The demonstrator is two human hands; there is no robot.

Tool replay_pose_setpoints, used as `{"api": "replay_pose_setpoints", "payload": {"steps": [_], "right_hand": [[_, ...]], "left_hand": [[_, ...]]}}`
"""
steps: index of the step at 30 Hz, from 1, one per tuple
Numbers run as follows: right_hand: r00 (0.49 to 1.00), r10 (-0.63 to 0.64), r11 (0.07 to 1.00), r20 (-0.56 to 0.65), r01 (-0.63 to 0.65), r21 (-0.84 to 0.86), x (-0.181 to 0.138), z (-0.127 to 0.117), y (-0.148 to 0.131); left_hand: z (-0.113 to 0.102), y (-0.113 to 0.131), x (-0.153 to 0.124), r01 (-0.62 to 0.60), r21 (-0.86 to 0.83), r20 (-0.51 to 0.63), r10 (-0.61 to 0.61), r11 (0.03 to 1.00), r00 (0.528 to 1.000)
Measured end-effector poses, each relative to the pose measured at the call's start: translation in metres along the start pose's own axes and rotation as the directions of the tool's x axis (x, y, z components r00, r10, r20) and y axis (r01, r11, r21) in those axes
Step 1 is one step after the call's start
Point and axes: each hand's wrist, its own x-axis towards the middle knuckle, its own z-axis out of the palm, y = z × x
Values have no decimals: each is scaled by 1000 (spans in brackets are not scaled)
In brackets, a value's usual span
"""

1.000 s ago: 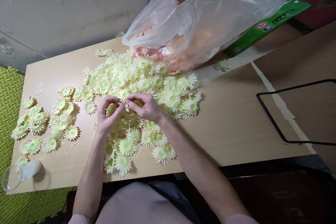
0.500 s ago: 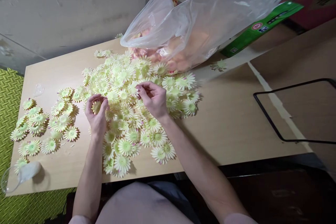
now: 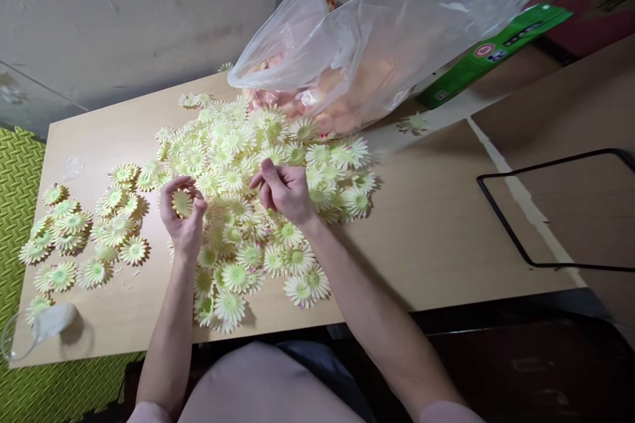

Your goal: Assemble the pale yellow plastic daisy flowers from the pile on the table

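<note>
Pale wood tabletop (image 3: 446, 225) stands against a grey wall (image 3: 124, 13), with a green foam mat (image 3: 20, 172) on the floor to its left. A wide heap of flowers (image 3: 238, 139), pale yellow-green fabric daisies, covers the middle of the tabletop. A looser scatter of daisies (image 3: 74, 225) lies apart near the left edge.

The left hand (image 3: 183, 228) holds a single daisy (image 3: 182, 202) just above the left side of the heap. The daisy is a round disc with no long axis to speak of. Its green-centred face points up toward the camera, and its petals spread out flat. The fingers (image 3: 171, 188) curl around its far and left rim and the thumb closes on its right rim, so the bloom sits cupped in the ring they make.

The right hand (image 3: 285, 192) rests over the middle of the heap, well apart from the held daisy. Its fingers (image 3: 265, 175) are curled in with the thumb pressed to the forefinger. Whether anything small is pinched there cannot be told.

At the far edge lies a clear plastic bag (image 3: 387, 20) with pinkish pieces inside, its mouth touching the heap. A green box (image 3: 491, 53) lies to its right, and a black wire frame (image 3: 501, 211) rests on the neighbouring surface at right. At the near left corner lies a clear plastic cup (image 3: 30, 334).
</note>
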Motion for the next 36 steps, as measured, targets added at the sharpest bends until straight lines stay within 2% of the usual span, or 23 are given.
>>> {"api": "replay_pose_setpoints", "payload": {"steps": [2,4,6,8,10,13,16,20,23,27,29,31,32,34,36], "right_hand": [[977,54,995,206,-70,67,0,-2,-1],[924,55,986,379,-111,128,-1,-2,-2],[889,35,972,458,-136,189,-1,1,-2],[879,33,956,476,-167,242,-2,3,-1],[889,39,942,456,-185,280,-2,3,0],[912,17,939,409,-155,307,0,-3,1],[917,-9,938,399,-130,320,2,-11,-2],[904,69,937,423,-204,283,1,-13,-4],[906,91,954,414,-199,224,0,-12,0],[954,-45,993,297,11,115,4,-11,3],[932,-144,985,333,168,-42,4,-5,-3],[863,-187,902,470,340,-266,-2,6,-12],[823,-159,831,545,409,-377,-10,13,-17],[775,-17,652,632,487,-580,-31,28,-24],[729,82,525,680,548,-651,-55,42,-25]], "left_hand": [[5,5,1,-185,118,144,168,976,975],[13,13,1,-362,197,292,298,911,909],[23,23,2,-476,264,436,336,839,835],[33,32,3,-500,287,580,267,817,770],[39,37,5,-495,291,646,214,819,733],[41,37,9,-491,286,674,191,823,713],[35,31,13,-428,248,667,167,869,726],[23,19,14,-284,139,608,144,949,781],[16,12,13,-190,69,496,132,979,858],[9,8,16,-55,-52,211,65,997,975],[5,7,19,-13,-83,43,17,996,999],[2,6,24,20,-105,-101,-30,994,994],[0,6,27,30,-120,-158,-49,992,986],[-2,4,31,43,-155,-237,-79,987,968],[-3,3,34,46,-191,-275,-99,980,956]]}}
